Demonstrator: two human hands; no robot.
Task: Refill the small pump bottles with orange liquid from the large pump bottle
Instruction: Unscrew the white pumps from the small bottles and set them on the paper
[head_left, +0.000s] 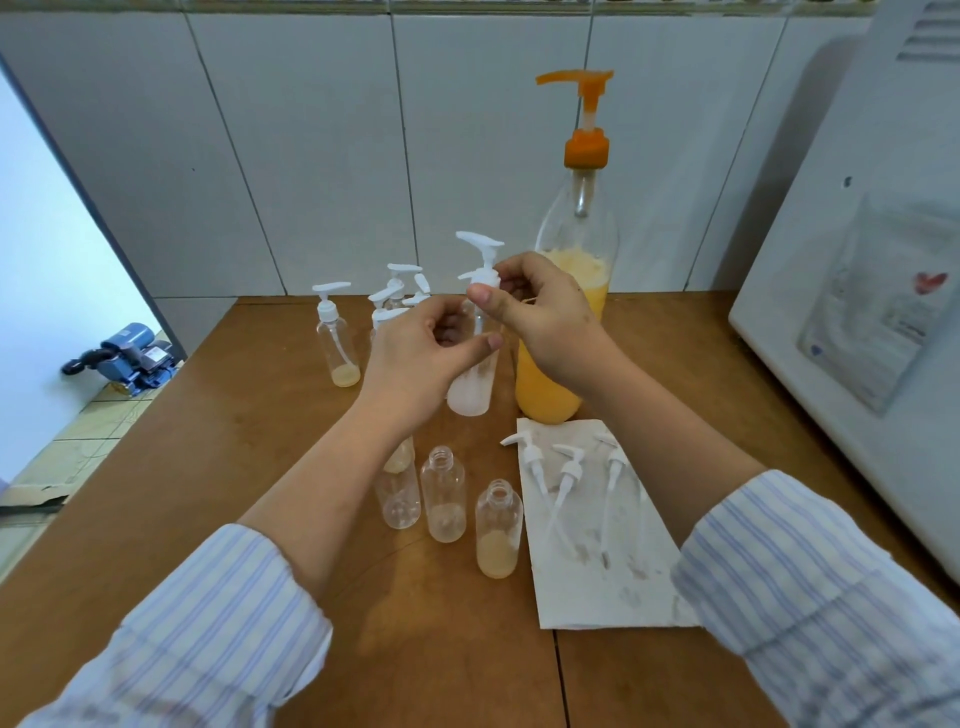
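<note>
Both hands meet at the centre of the table (218, 467) around one small pump bottle (470, 387), raised above the wood. The left hand (423, 358), wrist bent and palm turned inward, curls its fingers round the clear body, thumb stretched across the front. The right hand (540, 312) comes in from 4 o'clock and pinches the white pump collar (485, 278) between thumb and fingertips — the nozzle points toward 10 o'clock. Directly behind, at 12 o'clock, stands the large pump bottle (566, 332), orange liquid filling its lower part, orange pump on top. Toward 6 o'clock three uncapped small bottles (445, 493) stand upright in a loose row, each with pale residue at the bottom. At 5 o'clock, three loose white pumps (566, 478) lie on a stained paper towel (597, 587). At 10 o'clock, more capped small bottles (337, 338) stand grouped. Striped sleeves (218, 623) cover both forearms — pushed back from the wrists.
</note>
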